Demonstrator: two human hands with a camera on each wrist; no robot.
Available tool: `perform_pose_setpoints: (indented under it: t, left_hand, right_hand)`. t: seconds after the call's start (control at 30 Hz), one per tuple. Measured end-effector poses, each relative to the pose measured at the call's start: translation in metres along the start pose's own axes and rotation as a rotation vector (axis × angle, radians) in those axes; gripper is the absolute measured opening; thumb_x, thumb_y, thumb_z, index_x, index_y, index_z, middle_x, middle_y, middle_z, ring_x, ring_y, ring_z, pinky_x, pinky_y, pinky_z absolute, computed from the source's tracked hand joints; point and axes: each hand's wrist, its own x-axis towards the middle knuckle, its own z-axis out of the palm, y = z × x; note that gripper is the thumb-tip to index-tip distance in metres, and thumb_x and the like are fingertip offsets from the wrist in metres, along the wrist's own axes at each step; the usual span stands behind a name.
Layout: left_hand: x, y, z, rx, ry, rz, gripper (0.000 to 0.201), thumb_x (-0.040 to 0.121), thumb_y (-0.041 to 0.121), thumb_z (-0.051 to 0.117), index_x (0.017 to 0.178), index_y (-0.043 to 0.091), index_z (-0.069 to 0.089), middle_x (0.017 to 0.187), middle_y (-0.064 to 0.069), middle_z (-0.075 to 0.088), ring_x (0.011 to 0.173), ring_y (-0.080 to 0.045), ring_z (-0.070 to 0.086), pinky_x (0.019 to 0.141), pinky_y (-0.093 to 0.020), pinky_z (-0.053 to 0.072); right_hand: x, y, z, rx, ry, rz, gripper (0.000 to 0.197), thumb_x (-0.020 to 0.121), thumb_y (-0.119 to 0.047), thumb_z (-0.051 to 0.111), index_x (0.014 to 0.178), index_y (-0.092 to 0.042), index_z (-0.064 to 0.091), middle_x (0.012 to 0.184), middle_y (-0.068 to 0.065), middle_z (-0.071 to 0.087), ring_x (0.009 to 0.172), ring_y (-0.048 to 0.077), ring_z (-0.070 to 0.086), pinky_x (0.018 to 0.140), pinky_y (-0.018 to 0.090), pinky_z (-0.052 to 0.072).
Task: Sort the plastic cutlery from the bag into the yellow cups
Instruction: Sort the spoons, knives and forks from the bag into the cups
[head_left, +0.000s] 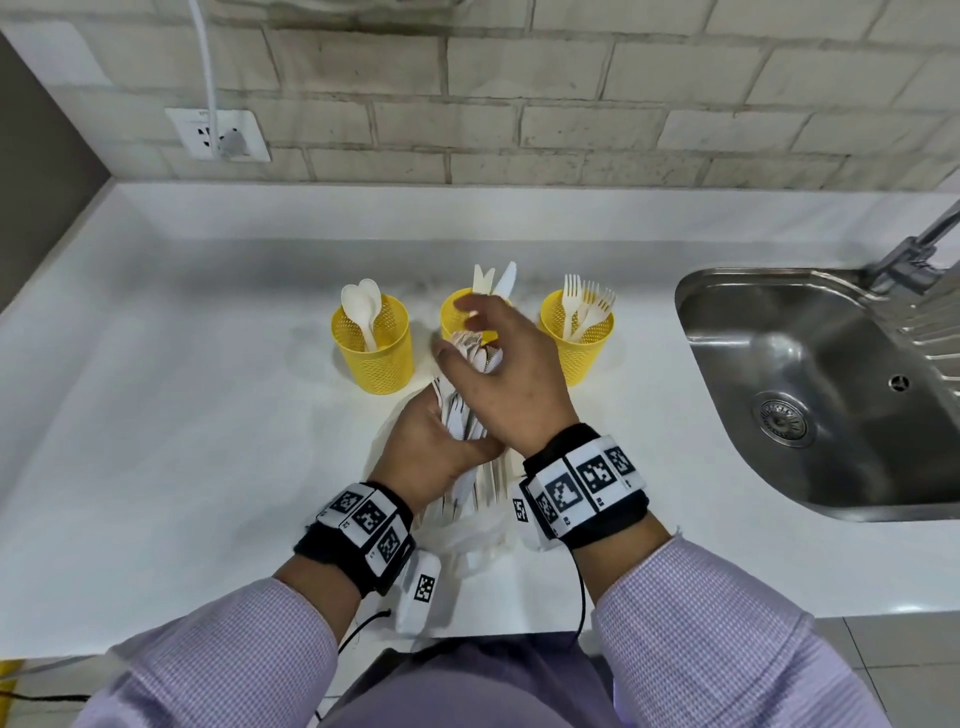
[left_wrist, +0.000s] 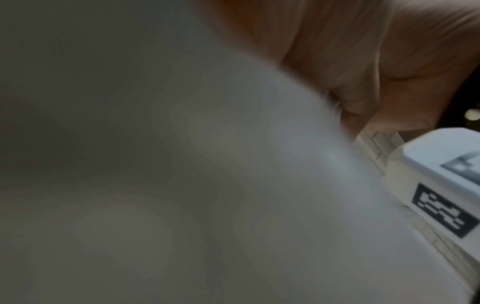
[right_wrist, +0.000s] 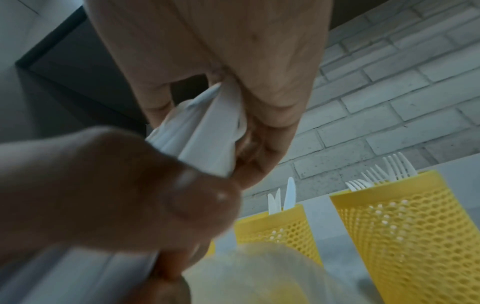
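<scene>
Three yellow mesh cups stand in a row on the white counter: the left cup (head_left: 373, 345) holds spoons (head_left: 361, 306), the middle cup (head_left: 453, 318) holds knives (head_left: 493, 280), and the right cup (head_left: 579, 345) holds forks (head_left: 584, 301). My left hand (head_left: 441, 441) grips a bundle of white cutlery (head_left: 462, 418) that sticks out of a clear plastic bag (head_left: 478, 540). My right hand (head_left: 460, 338) is over the bundle's top ends, just in front of the middle cup. In the right wrist view its thumb and fingers pinch white cutlery pieces (right_wrist: 207, 131). The left wrist view is blurred.
A steel sink (head_left: 810, 395) with a tap (head_left: 914, 249) lies to the right of the cups. A brick wall with a socket (head_left: 218, 135) runs behind the counter. The counter's front edge is close to my wrists.
</scene>
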Motion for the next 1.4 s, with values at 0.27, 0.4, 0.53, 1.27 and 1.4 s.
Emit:
perform_pose_setpoints:
  t: [0.27, 0.4, 0.53, 1.27, 1.4]
  left_hand:
    - [0.006, 0.002, -0.001, -0.002, -0.053, -0.037, 0.028, 0.075, -0.017, 0.077, 0.084, 0.009, 0.072, 0.075, 0.001, 0.076, 0.071, -0.013, 0.070, 0.068, -0.025, 0.054]
    - [0.010, 0.010, -0.004, -0.093, 0.002, -0.013, 0.024, 0.078, -0.014, 0.078, 0.094, 0.004, 0.073, 0.081, -0.010, 0.076, 0.071, -0.022, 0.070, 0.068, -0.034, 0.057]
    - [0.015, 0.026, -0.008, -0.238, 0.047, 0.009, 0.029, 0.081, -0.011, 0.076, 0.109, -0.004, 0.071, 0.097, -0.021, 0.077, 0.085, -0.034, 0.073, 0.079, -0.044, 0.061]
    - [0.023, 0.042, 0.000, 0.066, 0.108, -0.035, 0.069, 0.071, 0.009, 0.092, 0.127, 0.017, 0.053, 0.111, -0.003, 0.077, 0.100, -0.015, 0.075, 0.090, -0.038, 0.061]
    - [0.022, 0.044, 0.004, 0.089, 0.157, -0.019, 0.035, 0.082, 0.000, 0.078, 0.116, 0.008, 0.071, 0.106, 0.005, 0.079, 0.100, -0.008, 0.075, 0.095, -0.034, 0.059]
  right_hand:
    - [0.003, -0.002, -0.012, 0.224, -0.057, 0.059, 0.016, 0.087, -0.019, 0.075, 0.102, -0.018, 0.071, 0.098, -0.006, 0.072, 0.088, 0.002, 0.065, 0.080, 0.016, 0.046]
    - [-0.005, 0.001, -0.023, 0.399, -0.047, 0.156, 0.063, 0.085, -0.040, 0.070, 0.142, -0.023, 0.049, 0.139, -0.002, 0.055, 0.121, 0.008, 0.057, 0.086, 0.009, 0.046]
    - [-0.025, 0.026, -0.024, 0.534, -0.312, 0.228, 0.091, 0.081, -0.039, 0.078, 0.156, -0.022, 0.029, 0.145, -0.001, 0.053, 0.130, 0.010, 0.057, 0.100, 0.026, 0.053]
    - [-0.035, 0.031, 0.026, 0.253, -0.021, 0.211, 0.024, 0.077, -0.004, 0.057, 0.092, -0.016, 0.071, 0.080, -0.007, 0.069, 0.069, -0.004, 0.063, 0.060, 0.006, 0.044]
    - [-0.034, 0.032, 0.024, 0.216, -0.078, 0.181, 0.063, 0.080, -0.003, 0.073, 0.138, -0.015, 0.054, 0.101, -0.017, 0.069, 0.085, -0.008, 0.065, 0.072, 0.000, 0.043]
